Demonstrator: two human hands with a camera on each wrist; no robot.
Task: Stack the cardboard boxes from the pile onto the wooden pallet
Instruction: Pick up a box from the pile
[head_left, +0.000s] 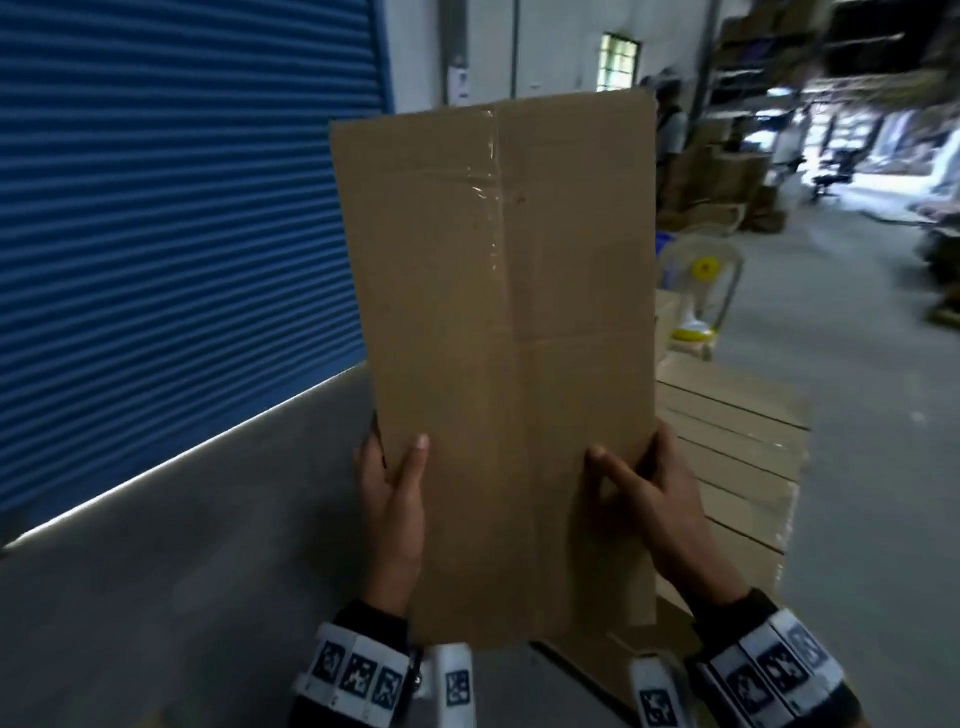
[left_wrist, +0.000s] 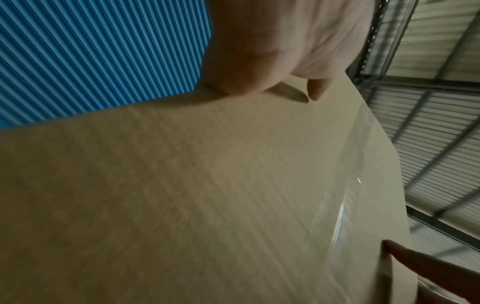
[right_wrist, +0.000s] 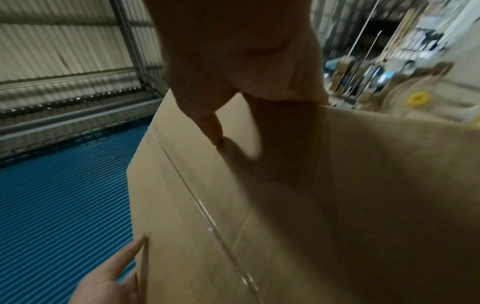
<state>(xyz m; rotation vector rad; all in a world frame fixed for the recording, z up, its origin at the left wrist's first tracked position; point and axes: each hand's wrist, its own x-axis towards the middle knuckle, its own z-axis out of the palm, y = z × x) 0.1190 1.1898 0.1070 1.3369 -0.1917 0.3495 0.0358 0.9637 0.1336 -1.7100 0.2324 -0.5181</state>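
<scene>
While held upright in front of the chest, the flattened cardboard box (head_left: 498, 364) sits w/ left hand (head_left: 389, 499) & right hand (head_left: 654, 504) pinching its lower side edges, thumbs on the front. Wooden pallet (head_left: 737, 457) lies just behind-right. Best: keep grip even, lower flat, square to slats. Wrist views show the tape seam close; only head view shows pallet.

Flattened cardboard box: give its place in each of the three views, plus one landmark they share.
Head: flattened cardboard box fills the centre, left hand and right hand gripping its lower edges.
Left wrist: fills the lower frame.
Right wrist: centre to lower right.
Shared landmark: blue roller shutter, left in all three.
</scene>
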